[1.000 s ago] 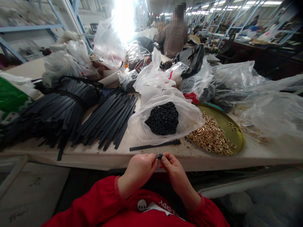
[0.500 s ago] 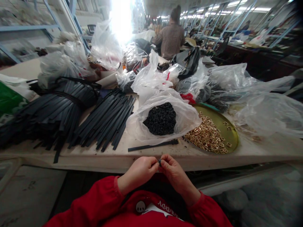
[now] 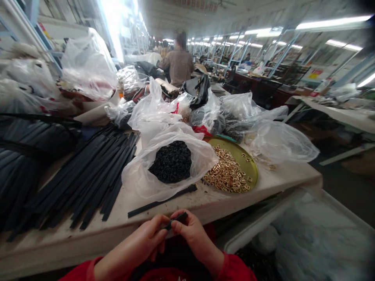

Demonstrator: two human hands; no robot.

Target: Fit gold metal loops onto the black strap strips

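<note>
At the table's front edge my left hand (image 3: pixel 148 240) and my right hand (image 3: pixel 193 236) meet, both closed on a dark strap (image 3: pixel 181 217). Its short end sticks up past my right fingers; the rest is hidden by my hands. Just beyond lies another black strap (image 3: pixel 161 202), flat on the table. A white plastic bag (image 3: pixel 202 156) stands open behind it, full of small black loops (image 3: pixel 171 162). To its right a round gold tray (image 3: pixel 251 171) bears a heap of small gold buckles (image 3: pixel 227 169).
Many long black straps (image 3: pixel 93 171) lie at the left, beside a thick tied bundle (image 3: pixel 26 156). Clear plastic bags (image 3: pixel 90 70) and a black handbag (image 3: pixel 197 90) crowd the back. A person (image 3: pixel 180 64) stands farther off. The table (image 3: pixel 290 179) ends at the right.
My view has swung to the right, so the table's things sit farther left. A dark strap end now shows above my right fingers, where only a small dark bit showed before.
</note>
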